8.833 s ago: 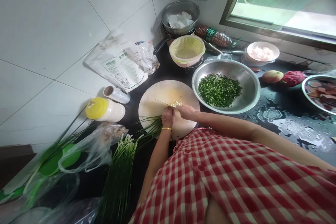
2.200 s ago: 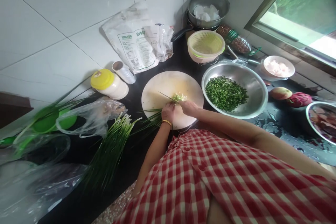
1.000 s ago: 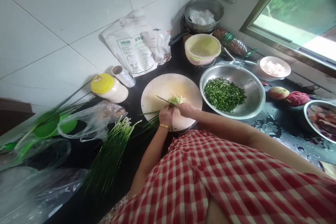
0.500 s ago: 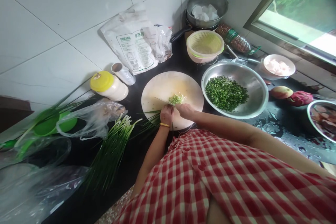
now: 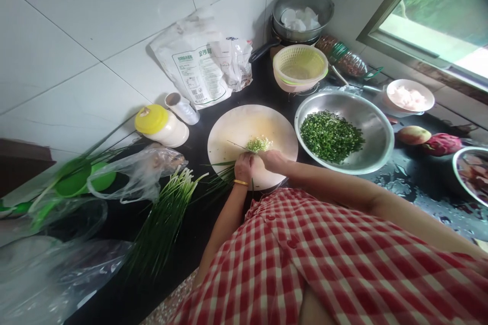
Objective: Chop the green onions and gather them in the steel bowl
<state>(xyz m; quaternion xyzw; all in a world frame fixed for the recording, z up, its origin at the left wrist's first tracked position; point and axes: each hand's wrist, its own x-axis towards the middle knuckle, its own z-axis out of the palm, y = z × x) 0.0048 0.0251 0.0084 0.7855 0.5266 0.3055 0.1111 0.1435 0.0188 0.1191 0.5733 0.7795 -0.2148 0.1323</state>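
Observation:
On the round cutting board (image 5: 224, 127) my left hand (image 5: 244, 166) is closed around a bunch of chives (image 5: 223, 176), whose green leaves trail off to the left. My right hand (image 5: 273, 161) grips a knife (image 5: 241, 145); its thin blade points left, close against my left fingers, and its handle is hidden in my fist. A small heap of chopped pale chive pieces (image 5: 260, 143) lies just beyond the blade. Right of the board, a steel bowl (image 5: 375, 134) holds chopped green chives (image 5: 330, 134). A bundle of uncut chives (image 5: 163, 223) rests on the counter to the left.
Behind the board stand a yellow-lidded jar (image 5: 162, 126), a plastic roll (image 5: 183, 107) and a white flour bag (image 5: 200, 73). A yellow colander (image 5: 300, 63) sits at the back. At right are a bowl of pale food (image 5: 409, 96) and a dragon fruit (image 5: 442, 144). Plastic bags (image 5: 76, 269) cover the left.
The whole view has shifted slightly, so things appear a little further right. Both hands keep their places on the board, with the knife still beside the left fingers.

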